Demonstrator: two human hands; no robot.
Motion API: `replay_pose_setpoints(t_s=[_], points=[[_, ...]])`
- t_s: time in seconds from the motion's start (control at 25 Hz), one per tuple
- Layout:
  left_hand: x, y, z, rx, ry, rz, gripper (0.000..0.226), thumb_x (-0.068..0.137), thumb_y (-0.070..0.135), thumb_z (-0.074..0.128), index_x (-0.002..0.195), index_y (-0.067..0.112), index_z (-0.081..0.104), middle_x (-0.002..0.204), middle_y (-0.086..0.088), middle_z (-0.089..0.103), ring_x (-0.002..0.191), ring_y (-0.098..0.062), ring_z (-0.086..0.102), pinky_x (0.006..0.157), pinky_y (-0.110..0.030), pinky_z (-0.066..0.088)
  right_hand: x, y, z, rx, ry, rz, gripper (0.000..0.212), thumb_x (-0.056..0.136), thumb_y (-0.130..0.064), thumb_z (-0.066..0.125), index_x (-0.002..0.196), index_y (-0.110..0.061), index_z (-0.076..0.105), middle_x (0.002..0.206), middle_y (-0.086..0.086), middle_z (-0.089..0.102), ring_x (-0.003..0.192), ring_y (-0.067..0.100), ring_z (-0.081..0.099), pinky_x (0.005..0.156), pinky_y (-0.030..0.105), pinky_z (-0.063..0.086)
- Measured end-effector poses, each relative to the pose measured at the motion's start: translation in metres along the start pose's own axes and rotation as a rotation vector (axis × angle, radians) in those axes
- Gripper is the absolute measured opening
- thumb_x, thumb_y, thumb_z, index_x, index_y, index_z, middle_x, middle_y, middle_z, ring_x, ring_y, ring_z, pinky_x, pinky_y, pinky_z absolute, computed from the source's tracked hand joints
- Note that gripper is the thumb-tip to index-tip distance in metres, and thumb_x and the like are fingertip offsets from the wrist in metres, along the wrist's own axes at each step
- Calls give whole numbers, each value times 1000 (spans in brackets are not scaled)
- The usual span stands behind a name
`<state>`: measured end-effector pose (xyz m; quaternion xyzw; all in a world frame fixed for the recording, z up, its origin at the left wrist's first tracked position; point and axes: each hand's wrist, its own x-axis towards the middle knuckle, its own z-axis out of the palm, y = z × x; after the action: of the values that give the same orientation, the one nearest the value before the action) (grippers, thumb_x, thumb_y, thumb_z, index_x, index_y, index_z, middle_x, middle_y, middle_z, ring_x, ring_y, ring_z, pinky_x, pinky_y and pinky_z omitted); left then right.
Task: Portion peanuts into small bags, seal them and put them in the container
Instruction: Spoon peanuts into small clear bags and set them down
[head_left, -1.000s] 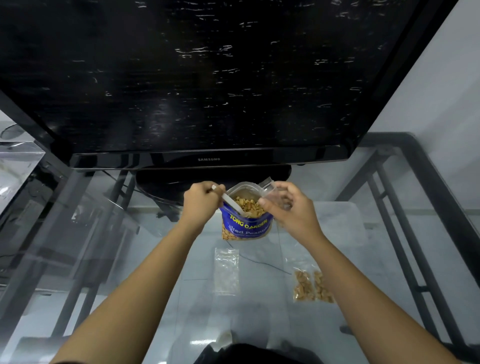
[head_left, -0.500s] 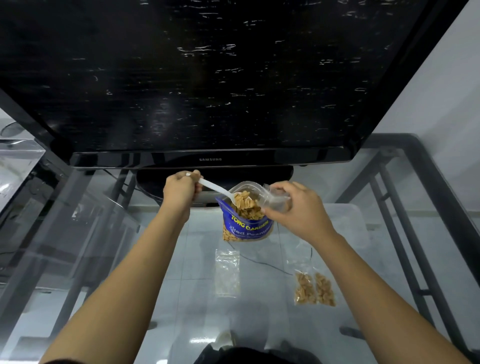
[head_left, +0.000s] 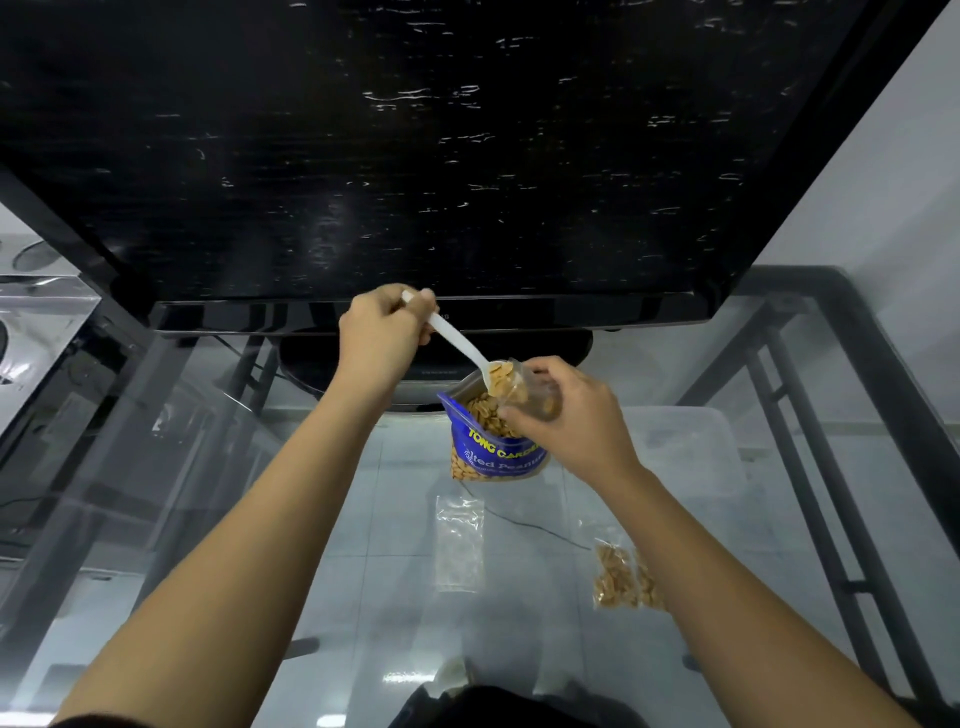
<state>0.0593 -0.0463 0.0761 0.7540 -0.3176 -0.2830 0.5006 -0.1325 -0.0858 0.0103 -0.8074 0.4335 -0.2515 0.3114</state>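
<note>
Nearest on the glass table (head_left: 332, 530) lie an empty clear bag (head_left: 459, 543) and, to its right, filled peanut bags (head_left: 621, 577). Beyond stands the blue peanut pouch (head_left: 491, 441) (open, nuts showing) — above it the right hand (head_left: 569, 415) pinches a small bag (head_left: 530, 392), while the left hand (head_left: 382, 332) grips a white spoon (head_left: 460, 340) heaped with peanuts at its mouth.

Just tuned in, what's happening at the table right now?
A person is portioning peanuts. The left hand grips a white plastic spoon loaded with peanuts, its bowl at the mouth of a small clear bag that the right hand holds above the open blue peanut bag. On the glass table lie an empty small bag and filled bags.
</note>
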Motion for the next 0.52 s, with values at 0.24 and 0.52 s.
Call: replay_pose_setpoints(t_s=[0.24,0.52], points=[[-33,49,4,312,-55,510,20,91,26,56,79,14,67,66,-10,64,58,-15,54,56,-15,40,-3,-12,7,323,144,60,50,67,-41,77,110,-32,53,100,-15,65,94,4,62,80,28,54],[-44,70,-7,376,-52,800,19,90,26,57,83,13,69,67,4,55,60,1,46,60,-10,34,-3,-13,-2,627,73,76,42,84,-14,66,113,-37,47,109,-11,65,98,6,63,81,23,51]])
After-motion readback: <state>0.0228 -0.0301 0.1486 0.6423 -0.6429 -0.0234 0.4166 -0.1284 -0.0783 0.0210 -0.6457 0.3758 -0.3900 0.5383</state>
